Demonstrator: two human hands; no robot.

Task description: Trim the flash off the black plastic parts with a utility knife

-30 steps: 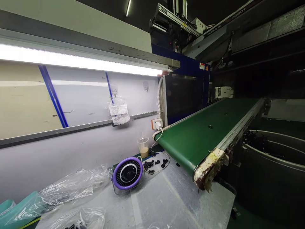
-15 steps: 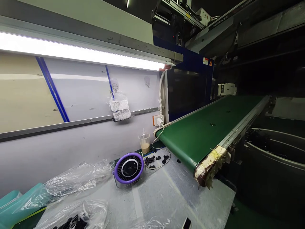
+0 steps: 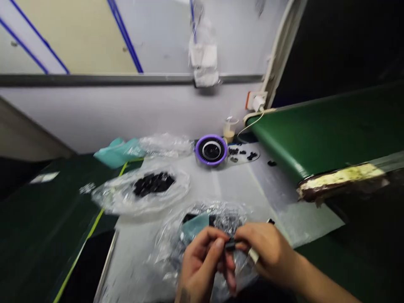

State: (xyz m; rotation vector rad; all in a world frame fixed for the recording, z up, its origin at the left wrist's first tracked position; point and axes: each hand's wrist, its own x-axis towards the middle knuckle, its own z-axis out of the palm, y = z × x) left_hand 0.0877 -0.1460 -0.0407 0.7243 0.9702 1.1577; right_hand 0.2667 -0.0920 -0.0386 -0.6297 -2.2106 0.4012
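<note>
Both hands have come up into view at the bottom of the frame, and the head has tipped down, bringing more of the bench in. The left hand (image 3: 198, 263) and the right hand (image 3: 265, 252) meet on one small black part (image 3: 230, 245), each nearly closed, with fingertips and thumb pinching it between them in mid-air above the bench. Something pale sits at the right hand's fingers (image 3: 253, 255), too blurred to name. Directly beneath the hands lies one clear plastic bag (image 3: 221, 210) with dark parts and a teal piece inside. Farther off is a second clear plastic bag (image 3: 109, 195) around a heap of black parts (image 3: 153, 184), too blurred to count. Behind it are a third, crumpled plastic bag (image 3: 166, 145) and one teal bag (image 3: 118, 152). One purple-rimmed fan (image 3: 211, 150) stands beside one plastic cup (image 3: 230, 128) and a scatter of loose black parts (image 3: 243, 153). One more black part (image 3: 271, 163) lies just beside the green conveyor belt (image 3: 328, 130).
</note>
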